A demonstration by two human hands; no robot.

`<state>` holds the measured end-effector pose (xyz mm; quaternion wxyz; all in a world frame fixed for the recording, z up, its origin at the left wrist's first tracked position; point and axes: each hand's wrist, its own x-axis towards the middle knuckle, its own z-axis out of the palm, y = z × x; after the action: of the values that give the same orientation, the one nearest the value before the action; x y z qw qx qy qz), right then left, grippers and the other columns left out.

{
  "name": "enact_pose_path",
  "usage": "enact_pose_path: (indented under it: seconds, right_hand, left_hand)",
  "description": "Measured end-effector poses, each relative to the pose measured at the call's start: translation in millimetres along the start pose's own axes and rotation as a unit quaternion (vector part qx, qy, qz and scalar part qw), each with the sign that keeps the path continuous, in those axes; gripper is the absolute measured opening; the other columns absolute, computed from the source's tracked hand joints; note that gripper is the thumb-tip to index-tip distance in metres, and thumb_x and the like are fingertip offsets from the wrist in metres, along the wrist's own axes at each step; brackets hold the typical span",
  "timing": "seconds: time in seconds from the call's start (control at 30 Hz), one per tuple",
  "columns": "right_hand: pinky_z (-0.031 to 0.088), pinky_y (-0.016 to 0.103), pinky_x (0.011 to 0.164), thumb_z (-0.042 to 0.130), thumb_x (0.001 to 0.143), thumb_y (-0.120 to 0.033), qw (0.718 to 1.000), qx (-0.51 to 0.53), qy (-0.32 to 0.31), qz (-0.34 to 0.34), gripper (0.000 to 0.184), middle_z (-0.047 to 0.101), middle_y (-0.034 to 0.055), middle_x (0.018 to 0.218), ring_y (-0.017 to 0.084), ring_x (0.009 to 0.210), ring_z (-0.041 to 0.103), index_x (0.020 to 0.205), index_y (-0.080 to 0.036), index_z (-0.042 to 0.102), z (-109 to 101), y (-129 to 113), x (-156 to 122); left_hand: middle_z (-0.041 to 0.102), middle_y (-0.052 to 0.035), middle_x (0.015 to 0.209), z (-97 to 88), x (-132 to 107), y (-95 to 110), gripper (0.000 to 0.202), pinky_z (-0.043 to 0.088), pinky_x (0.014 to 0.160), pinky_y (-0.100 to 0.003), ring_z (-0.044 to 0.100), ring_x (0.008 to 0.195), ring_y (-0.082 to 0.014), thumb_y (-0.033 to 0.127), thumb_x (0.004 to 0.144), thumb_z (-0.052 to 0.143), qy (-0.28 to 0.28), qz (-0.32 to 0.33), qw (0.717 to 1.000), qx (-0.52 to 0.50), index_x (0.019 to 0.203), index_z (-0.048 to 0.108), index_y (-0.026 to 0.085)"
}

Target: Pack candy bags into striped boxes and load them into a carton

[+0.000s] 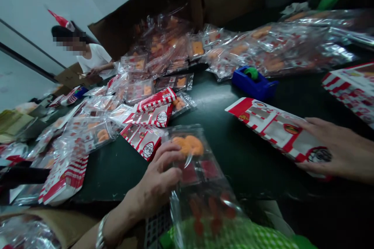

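Note:
My left hand (157, 181) is closed on the edge of a clear plastic packet (198, 171) that holds orange pieces and lies on the dark green table (233, 144). My right hand (336, 151) lies on a flat red-and-white printed carton (274, 126) at the right, fingers curled over its near end, holding it against the table. More flat cartons of the same print (149, 124) lie just beyond my left hand.
Many clear packets with orange pieces (263, 46) cover the far side of the table. A blue tape dispenser (253, 79) stands mid-table. Stacked cartons (62, 177) lie at the left, more (353, 87) at the right. Brown boxes (163, 4) stand behind. Another person (90, 56) sits far left.

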<state>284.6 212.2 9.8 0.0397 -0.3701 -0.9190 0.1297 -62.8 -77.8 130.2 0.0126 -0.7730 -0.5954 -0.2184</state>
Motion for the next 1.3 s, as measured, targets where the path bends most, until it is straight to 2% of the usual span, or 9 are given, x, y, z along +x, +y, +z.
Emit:
enact_pose_path:
  seconds: [0.1, 0.23, 0.33, 0.47, 0.57, 0.7, 0.83, 1.17, 1.3]
  right_hand:
    - [0.039, 0.056, 0.104, 0.068, 0.064, -0.053, 0.998, 0.0, -0.051, 0.02, 0.097, 0.04, 0.0302, 0.143, 0.047, 0.131, 0.04, 0.146, -0.013, 0.037, -10.5, -13.6, -1.4]
    - [0.037, 0.056, 0.106, 0.069, 0.06, -0.047, 0.999, 0.009, -0.031, 0.026, 0.099, 0.036, 0.0269, 0.147, 0.048, 0.132, 0.038, 0.147, -0.015, 0.035, -6.0, -15.5, -14.4]
    - [0.035, 0.058, 0.108, 0.068, 0.061, -0.043, 1.0, 0.017, -0.018, -0.009, 0.096, 0.03, 0.0259, 0.151, 0.048, 0.136, 0.032, 0.146, -0.014, 0.035, -0.1, -9.0, -27.9]
    - [0.033, 0.055, 0.111, 0.066, 0.065, -0.037, 0.995, 0.029, -0.015, -0.092, 0.098, 0.02, 0.0225, 0.155, 0.044, 0.141, 0.024, 0.15, -0.017, 0.024, -4.9, -9.1, -43.5]
    - [0.033, 0.054, 0.111, 0.067, 0.065, -0.031, 0.991, 0.037, 0.007, -0.128, 0.1, 0.015, 0.0159, 0.158, 0.041, 0.142, 0.021, 0.152, -0.026, 0.018, -13.0, -14.9, -51.4]
    - [0.033, 0.058, 0.109, 0.068, 0.065, -0.029, 0.988, 0.027, -0.004, -0.152, 0.102, 0.013, 0.0123, 0.159, 0.042, 0.143, 0.019, 0.152, -0.032, 0.016, -19.6, -21.7, -53.5]
    - [0.037, 0.059, 0.107, 0.069, 0.064, -0.024, 0.985, 0.033, -0.002, -0.172, 0.1, 0.017, 0.0077, 0.16, 0.041, 0.142, 0.023, 0.151, -0.035, 0.022, -22.3, -28.4, -47.8]
    - [0.041, 0.06, 0.104, 0.065, 0.059, -0.015, 0.972, 0.006, -0.016, -0.233, 0.104, 0.011, 0.0054, 0.161, 0.041, 0.141, 0.026, 0.151, -0.036, 0.022, -24.7, -49.3, -18.3]
    - [0.044, 0.055, 0.103, 0.067, 0.059, -0.019, 0.975, 0.003, -0.002, -0.22, 0.103, 0.019, 0.0089, 0.16, 0.039, 0.139, 0.03, 0.151, -0.034, 0.023, -17.1, -44.0, -11.7]
  left_hand:
    - [0.06, -0.0126, 0.126, 20.3, 7.6, -35.2, 0.024, 0.043, 0.103, -0.05, 0.044, 0.129, -0.0291, 0.015, 0.09, 0.048, -0.04, -0.04, 0.997, 0.049, 0.094, 0.071, 0.021]
    - [0.07, -0.0142, 0.104, 34.9, 11.7, -62.1, 0.037, 0.053, 0.084, -0.043, 0.067, 0.093, -0.0265, 0.021, 0.092, 0.04, -0.087, -0.231, 0.969, -0.03, 0.124, 0.059, 0.019]
    - [0.069, -0.015, 0.104, 59.5, 24.4, -49.2, 0.068, 0.052, 0.08, -0.045, 0.067, 0.091, -0.0307, 0.038, 0.084, 0.059, -0.105, -0.307, 0.944, -0.064, 0.144, 0.037, 0.017]
    - [0.065, -0.0113, 0.105, 97.2, 52.4, -25.0, 0.088, 0.05, 0.082, -0.044, 0.064, 0.09, -0.0282, 0.032, 0.073, 0.069, -0.12, -0.329, 0.922, -0.164, 0.149, 0.026, 0.019]
    - [0.065, -0.0085, 0.102, 101.5, 58.0, -25.2, 0.084, 0.052, 0.076, -0.037, 0.064, 0.081, -0.0217, 0.023, 0.074, 0.064, -0.065, -0.388, 0.838, -0.379, 0.147, 0.023, 0.018]
    - [0.06, -0.0123, 0.126, 81.8, 37.6, -40.0, 0.074, 0.05, 0.092, -0.035, 0.063, 0.105, -0.0244, 0.022, 0.073, 0.069, 0.006, -0.425, 0.709, -0.563, 0.14, 0.038, 0.017]
    - [0.058, -0.0092, 0.135, 69.5, 16.2, -50.4, 0.065, 0.047, 0.098, -0.038, 0.06, 0.115, -0.0271, 0.022, 0.076, 0.072, -0.083, -0.388, 0.659, -0.639, 0.137, 0.049, 0.025]
    - [0.071, -0.0085, 0.116, 57.6, 76.3, -75.5, 0.049, 0.05, 0.094, -0.045, 0.067, 0.105, -0.0286, 0.033, 0.081, 0.069, -0.338, -0.25, 0.686, -0.594, 0.128, 0.061, 0.023]
    - [0.071, -0.0057, 0.117, 51.7, 101.3, -81.2, 0.046, 0.051, 0.092, -0.041, 0.066, 0.105, -0.0275, 0.027, 0.085, 0.061, -0.384, -0.192, 0.751, -0.502, 0.131, 0.059, 0.023]
